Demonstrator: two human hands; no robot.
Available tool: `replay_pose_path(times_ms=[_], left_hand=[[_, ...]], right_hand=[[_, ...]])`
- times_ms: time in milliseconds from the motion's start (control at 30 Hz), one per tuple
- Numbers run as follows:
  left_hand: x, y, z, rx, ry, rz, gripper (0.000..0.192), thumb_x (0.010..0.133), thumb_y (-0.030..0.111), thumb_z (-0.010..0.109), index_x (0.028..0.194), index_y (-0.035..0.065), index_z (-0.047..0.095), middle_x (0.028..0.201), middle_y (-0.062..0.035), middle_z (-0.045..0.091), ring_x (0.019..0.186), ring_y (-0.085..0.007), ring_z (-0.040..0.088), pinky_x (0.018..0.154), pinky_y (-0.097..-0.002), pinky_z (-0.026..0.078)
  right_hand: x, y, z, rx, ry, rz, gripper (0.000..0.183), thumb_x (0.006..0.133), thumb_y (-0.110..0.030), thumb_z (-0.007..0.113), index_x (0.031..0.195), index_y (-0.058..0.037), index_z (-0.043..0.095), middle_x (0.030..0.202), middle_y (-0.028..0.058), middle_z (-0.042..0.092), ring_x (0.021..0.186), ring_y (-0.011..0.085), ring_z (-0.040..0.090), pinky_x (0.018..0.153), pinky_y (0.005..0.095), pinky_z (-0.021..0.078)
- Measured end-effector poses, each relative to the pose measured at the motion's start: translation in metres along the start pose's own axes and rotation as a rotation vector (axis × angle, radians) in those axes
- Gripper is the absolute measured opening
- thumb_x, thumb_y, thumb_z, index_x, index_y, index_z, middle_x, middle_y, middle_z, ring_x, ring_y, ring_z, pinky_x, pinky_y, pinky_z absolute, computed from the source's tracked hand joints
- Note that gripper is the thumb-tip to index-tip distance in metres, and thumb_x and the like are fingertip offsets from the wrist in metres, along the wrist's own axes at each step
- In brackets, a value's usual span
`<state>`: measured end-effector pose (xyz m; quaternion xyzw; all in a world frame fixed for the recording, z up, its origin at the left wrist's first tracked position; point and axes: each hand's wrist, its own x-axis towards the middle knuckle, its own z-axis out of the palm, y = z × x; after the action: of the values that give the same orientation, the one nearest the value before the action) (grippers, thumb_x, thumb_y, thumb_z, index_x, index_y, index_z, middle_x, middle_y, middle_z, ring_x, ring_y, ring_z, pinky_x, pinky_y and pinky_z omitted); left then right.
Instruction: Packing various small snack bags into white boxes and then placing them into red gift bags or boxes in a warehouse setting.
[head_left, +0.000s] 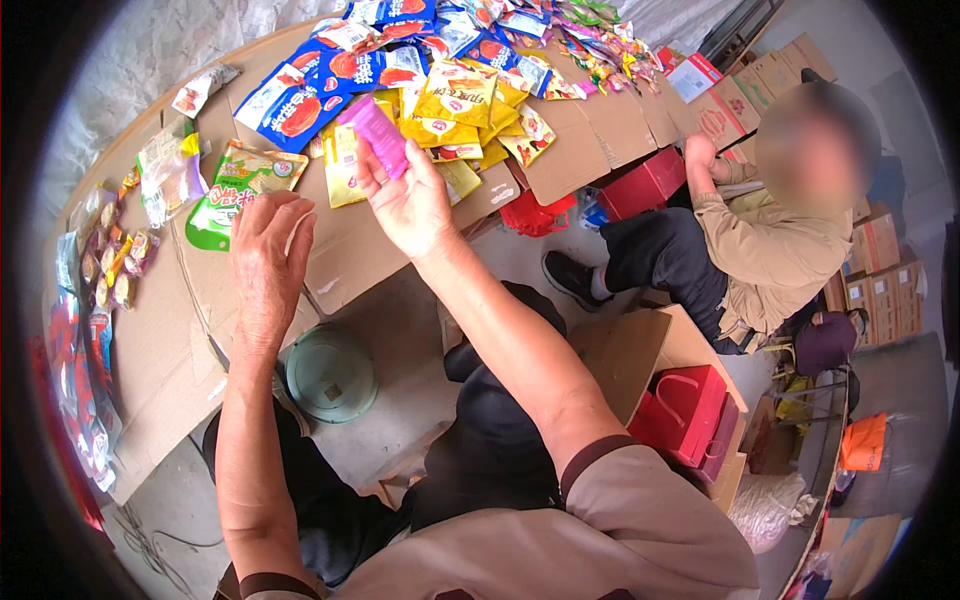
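My right hand (411, 210) holds a small pink wrapped packet (384, 141) on its fingers, palm turned up, above the heap of yellow snack packets (457, 94). My left hand (266, 255) hovers with loosely curled fingers over the lower edge of a green snack pouch (232, 191); nothing shows in it, and whether it touches the pouch is hard to see. Left of the pouch lies a clear plastic packet (171, 178) with a yellow and purple edge. Blue snack bags (300, 97) printed with an orange-red picture lie beyond both hands.
A cardboard-covered table (161, 330) curves around me. It bears small wrapped sweets (120, 259) at left and colourful candies (611, 49) at far right. A green round stool (330, 373) stands below. At right sit another person (772, 247) and a carton (675, 330) with red boxes.
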<state>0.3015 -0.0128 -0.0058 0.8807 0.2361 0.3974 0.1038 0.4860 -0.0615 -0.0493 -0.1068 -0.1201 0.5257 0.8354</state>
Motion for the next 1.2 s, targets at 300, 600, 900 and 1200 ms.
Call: replay_pose_path(times_ms=[300,600,900,1200], left_hand=[[0.001,0.0,-0.002,-0.065,0.002,-0.04,0.014,0.082,0.007,0.066,0.096,0.0043,0.065,0.097,-0.0096,0.062,0.09,-0.0272,0.06,0.078,-0.0378,0.047],[0.0,-0.02,0.012,-1.14,0.036,-0.659,0.021,0.09,0.017,0.064,0.106,0.0039,0.063,0.085,-0.0029,0.064,0.068,-0.0089,0.059,0.058,-0.0223,0.044],[0.007,-0.003,0.001,-0.278,0.077,-0.023,0.007,0.087,0.005,0.066,0.093,0.0019,0.066,0.076,0.0005,0.06,0.064,-0.0068,0.053,0.058,-0.0221,0.042],[0.002,-0.029,-0.002,-0.915,0.053,-0.537,0.011,0.09,0.01,0.063,0.096,0.0011,0.064,0.077,-0.0011,0.062,0.065,-0.0069,0.055,0.057,-0.0213,0.044]], right_hand=[[-0.003,0.002,0.0,-0.004,0.031,-0.004,0.035,0.096,-0.026,0.053,0.122,-0.0033,0.051,0.118,0.012,0.062,0.108,0.0247,0.061,0.089,0.0378,0.052],[-0.023,0.018,0.017,-0.695,-0.141,-0.019,0.032,0.092,-0.021,0.061,0.114,-0.0011,0.051,0.105,0.0128,0.061,0.093,0.0212,0.064,0.078,0.0325,0.0541],[-0.03,0.028,0.043,-1.511,-0.405,-0.739,0.021,0.082,-0.007,0.066,0.1,-0.0036,0.056,0.098,0.0108,0.06,0.093,0.0277,0.059,0.081,0.0354,0.0478],[-0.019,0.02,0.024,-0.826,0.034,-0.305,0.013,0.091,-0.016,0.062,0.096,-0.0048,0.058,0.082,0.0004,0.06,0.076,0.0067,0.058,0.071,0.0231,0.0472]])
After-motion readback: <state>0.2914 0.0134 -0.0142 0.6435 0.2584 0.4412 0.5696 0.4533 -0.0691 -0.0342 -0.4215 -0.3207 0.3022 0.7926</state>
